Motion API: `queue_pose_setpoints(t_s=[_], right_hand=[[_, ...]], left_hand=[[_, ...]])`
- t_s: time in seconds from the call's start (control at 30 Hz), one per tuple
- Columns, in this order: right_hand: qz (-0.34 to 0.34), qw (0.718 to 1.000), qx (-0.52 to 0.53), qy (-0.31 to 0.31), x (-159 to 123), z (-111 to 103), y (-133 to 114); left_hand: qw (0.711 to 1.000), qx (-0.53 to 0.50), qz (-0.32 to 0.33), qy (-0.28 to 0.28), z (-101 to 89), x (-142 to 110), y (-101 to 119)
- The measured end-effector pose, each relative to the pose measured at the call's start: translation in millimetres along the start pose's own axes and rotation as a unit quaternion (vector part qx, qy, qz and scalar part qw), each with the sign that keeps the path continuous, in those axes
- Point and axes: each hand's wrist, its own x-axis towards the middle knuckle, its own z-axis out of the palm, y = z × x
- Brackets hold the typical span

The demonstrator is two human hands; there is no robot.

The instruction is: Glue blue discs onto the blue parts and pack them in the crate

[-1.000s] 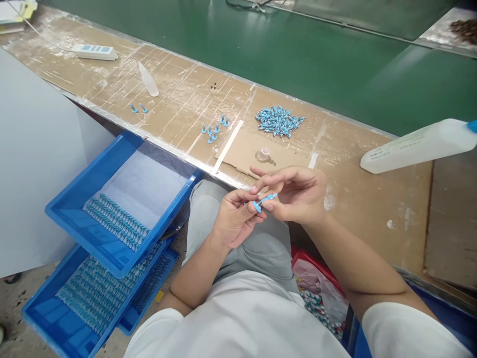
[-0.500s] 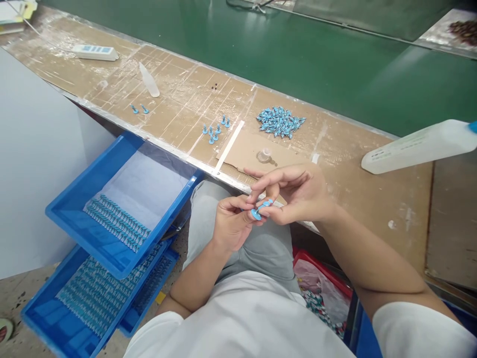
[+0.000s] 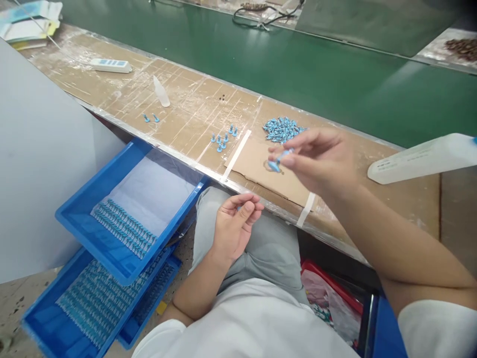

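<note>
My right hand (image 3: 322, 159) is raised over the cardboard piece (image 3: 261, 174) at the bench edge. Between its thumb and fingers is a small blue figure with a round base (image 3: 274, 166), slightly blurred. Lower down, above my lap, my left hand (image 3: 234, 226) is closed with thumb against fingertips; a speck of blue shows there, too small to name. Behind my right hand lies a heap of small blue pieces (image 3: 283, 129). Several blue figures (image 3: 223, 139) stand on their bases left of a white tape strip (image 3: 237, 155). The clear cup on the cardboard is mostly hidden by my right hand.
Farther left are two more blue figures (image 3: 151, 118), a small squeeze bottle (image 3: 161, 92) and a power strip (image 3: 111, 65). A large white bottle (image 3: 421, 159) leans in at right. Blue trays (image 3: 130, 273) with rows of pieces sit lower left; a red bin (image 3: 335, 283) is below the bench.
My hands have parted. The right one has carried the blue figure up and away over the cardboard, while the left has stayed above my lap and closed its fingers. The view has shifted slightly.
</note>
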Motion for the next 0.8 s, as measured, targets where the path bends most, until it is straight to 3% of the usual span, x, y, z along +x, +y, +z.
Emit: queue_pose_setpoints(t_s=[0.07,0.13,0.27,0.37,0.47,0.63,0.73,0.8], right_hand=[[-0.009,0.992,-0.120,0.048,33,-3,13],[0.004,0.968,-0.248,0.051,72,-6,39],[0.065,0.895,-0.441,-0.014,137,-13,106],[0.079,0.858,-0.506,-0.038,159,-15,142],[0.085,0.847,-0.522,-0.051,162,-13,162],[0.090,0.850,-0.517,-0.041,163,-15,168],[0.074,0.846,-0.527,-0.011,152,-16,142],[0.014,0.852,-0.523,0.011,126,-11,112]], left_hand=[[1.000,-0.012,-0.005,0.028,-6.0,3,4],[0.999,-0.027,-0.008,0.046,-12.4,7,9],[0.997,-0.067,-0.013,0.044,-23.6,12,18],[0.995,-0.087,-0.010,0.037,-29.4,14,25],[0.996,-0.086,-0.002,0.035,-33.4,17,31],[0.997,-0.073,0.011,0.011,-37.4,23,36],[0.997,-0.078,0.009,0.005,-37.2,27,37],[0.997,-0.081,0.008,0.010,-35.2,29,38]])
